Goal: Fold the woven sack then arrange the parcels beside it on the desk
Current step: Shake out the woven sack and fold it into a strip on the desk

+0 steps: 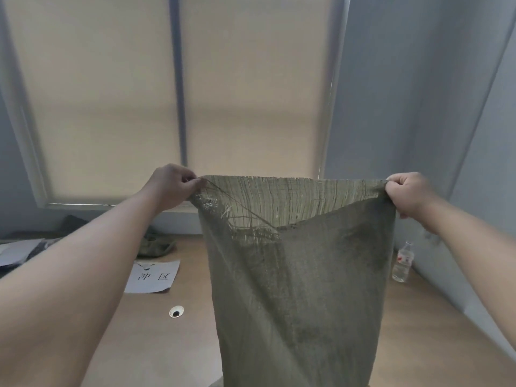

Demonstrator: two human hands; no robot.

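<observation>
A grey-green woven sack [301,289] hangs upright in the air over the wooden desk [156,339]. Its frayed top edge is stretched level between my two hands, and the near layer sags at the mouth. My left hand [173,185] pinches the top left corner. My right hand [407,194] grips the top right corner. The lower end of the sack runs out of the frame. At the far left edge of the desk lie grey and white parcels [19,252], partly hidden behind my left forearm.
A crumpled green cloth [156,244] lies at the back of the desk. In front of it sits a white printed sheet [153,276], and nearer still a round cable hole [176,312]. A clear water bottle [403,262] stands by the right wall. A blinded window is behind.
</observation>
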